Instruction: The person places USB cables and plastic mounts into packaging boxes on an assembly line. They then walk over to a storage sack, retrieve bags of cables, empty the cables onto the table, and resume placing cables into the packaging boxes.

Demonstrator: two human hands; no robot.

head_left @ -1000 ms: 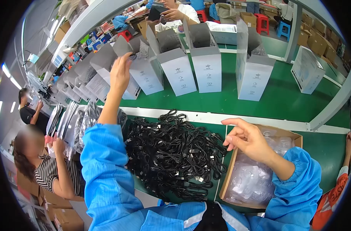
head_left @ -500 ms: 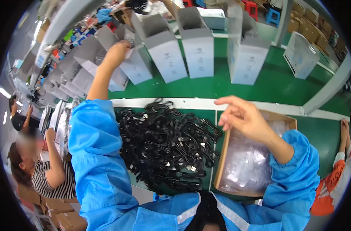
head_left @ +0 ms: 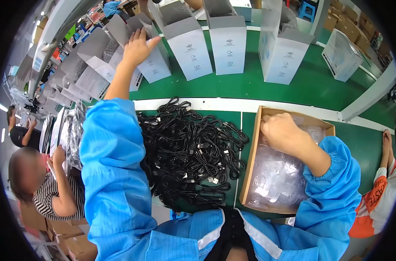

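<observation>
My left hand (head_left: 138, 47) is at the top of an open white box (head_left: 154, 65), its fingers spread and nothing seen in its grasp. My right hand (head_left: 281, 131) is over the upper left part of a cardboard tray (head_left: 248, 174), fingers curled down; whatever they hold is hidden. Clear plastic pieces (head_left: 274, 176) fill the tray. Between my arms lies a big heap of black cables (head_left: 191, 152) with metal plugs. More open boxes (head_left: 227, 48) stand upright in a row behind the cables.
Another open box (head_left: 285, 56) and a tilted box (head_left: 342, 54) stand at the back right. A white rail (head_left: 215, 104) crosses the green table. Wrapped items (head_left: 71, 135) lie at the left. A person in stripes (head_left: 58, 191) works at the left; a person's hands (head_left: 386, 145) show at the right.
My right hand has moved down to the cardboard tray and its fingers have curled in. My left hand's fingers have spread at the box. The view has shifted slightly.
</observation>
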